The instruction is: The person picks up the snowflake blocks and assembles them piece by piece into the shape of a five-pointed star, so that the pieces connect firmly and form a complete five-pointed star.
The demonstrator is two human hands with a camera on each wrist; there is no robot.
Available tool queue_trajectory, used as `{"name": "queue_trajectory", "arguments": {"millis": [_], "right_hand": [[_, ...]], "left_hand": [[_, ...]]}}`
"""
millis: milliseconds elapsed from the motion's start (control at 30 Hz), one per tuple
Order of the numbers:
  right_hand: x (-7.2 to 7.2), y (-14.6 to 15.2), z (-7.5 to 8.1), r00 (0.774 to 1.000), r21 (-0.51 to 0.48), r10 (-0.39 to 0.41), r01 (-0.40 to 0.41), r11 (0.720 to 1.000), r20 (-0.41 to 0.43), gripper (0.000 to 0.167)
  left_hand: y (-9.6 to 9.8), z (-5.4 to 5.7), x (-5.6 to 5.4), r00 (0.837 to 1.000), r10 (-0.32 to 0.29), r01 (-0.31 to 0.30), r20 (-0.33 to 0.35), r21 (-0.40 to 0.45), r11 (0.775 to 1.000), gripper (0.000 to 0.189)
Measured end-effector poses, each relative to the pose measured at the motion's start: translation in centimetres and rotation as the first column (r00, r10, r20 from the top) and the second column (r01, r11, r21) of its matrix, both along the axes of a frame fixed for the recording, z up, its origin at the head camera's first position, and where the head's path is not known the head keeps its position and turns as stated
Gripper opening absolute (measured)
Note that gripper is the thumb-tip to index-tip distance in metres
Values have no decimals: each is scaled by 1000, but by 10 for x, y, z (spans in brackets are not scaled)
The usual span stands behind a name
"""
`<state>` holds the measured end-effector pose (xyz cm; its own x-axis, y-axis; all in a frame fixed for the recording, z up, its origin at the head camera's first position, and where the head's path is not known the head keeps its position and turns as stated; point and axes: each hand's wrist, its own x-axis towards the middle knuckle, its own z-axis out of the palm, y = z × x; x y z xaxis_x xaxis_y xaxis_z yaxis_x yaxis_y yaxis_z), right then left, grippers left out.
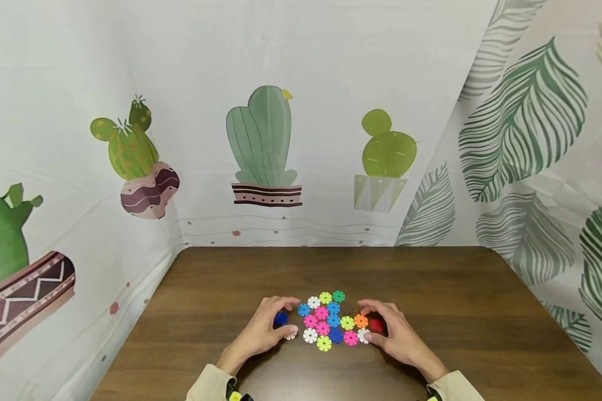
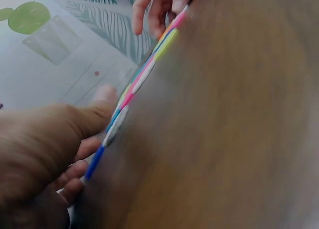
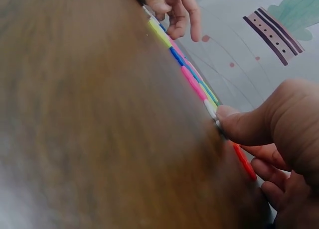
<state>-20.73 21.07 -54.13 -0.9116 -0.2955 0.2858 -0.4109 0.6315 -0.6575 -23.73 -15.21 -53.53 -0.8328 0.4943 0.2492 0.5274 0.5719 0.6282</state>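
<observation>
Many thin, notched plastic snowflake discs lie flat on the table, close together in one patch. Pink [image 1: 322, 313], yellow [image 1: 324, 343], green [image 1: 338, 296] and light blue discs [image 1: 333, 320] are among them. My left hand [image 1: 266, 327] curves around the patch's left side, its thumb at a white disc [image 1: 291, 335] and a dark blue disc [image 1: 281, 318] inside its curve. On the right side my right hand [image 1: 397, 335] arches likewise, thumb tip at another white disc [image 1: 363, 335]; a red disc [image 1: 376, 325] lies partly under it. Neither hand visibly lifts a disc.
The brown wooden table [image 1: 421, 278] reaches back to a pale cloth backdrop [image 1: 326, 67] printed with cacti and leaves. A brown disc [image 1: 348, 308] nearly blends into the wood. Orange disc [image 1: 361, 320] lies left of the red one.
</observation>
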Motion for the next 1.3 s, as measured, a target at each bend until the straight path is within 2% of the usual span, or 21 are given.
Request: {"name": "queue_trajectory", "arguments": {"millis": [100,200,367,467,567,700,967,1300], "right_hand": [[-1,-1,0,1000,-9,15,-15,1000,-1,70],[0,-1,0,1000,-8,13,-13,1000,-18,69],[1,-4,-3,998,9,3,-3,1000,-60,65],[0,-7,-4,998,12,-1,2,1000,-60,57],[-1,-11,-4,999,3,-14,14,1000,-35,51],[-2,-16,-3,1000,-19,-25,25,999,-5,53],[-6,-27,2,1000,0,-22,22,1000,3,49],[-6,-26,6,995,-94,12,-3,996,102,47]], "left_hand": [[-9,3,-3,997,-32,30,-69,-37,999,44],[-15,5,-6,995,-53,47,-90,-65,997,40],[-19,5,-8,999,-33,31,-43,-55,998,39],[-19,4,-9,999,-15,13,-49,-46,999,39],[-19,3,-11,999,-10,8,-53,-34,999,40],[-18,2,-13,1000,-12,12,-22,-7,1000,42],[-18,3,-14,999,-32,33,-19,16,999,41],[-18,4,-13,1000,-17,17,15,46,999,42]]}}
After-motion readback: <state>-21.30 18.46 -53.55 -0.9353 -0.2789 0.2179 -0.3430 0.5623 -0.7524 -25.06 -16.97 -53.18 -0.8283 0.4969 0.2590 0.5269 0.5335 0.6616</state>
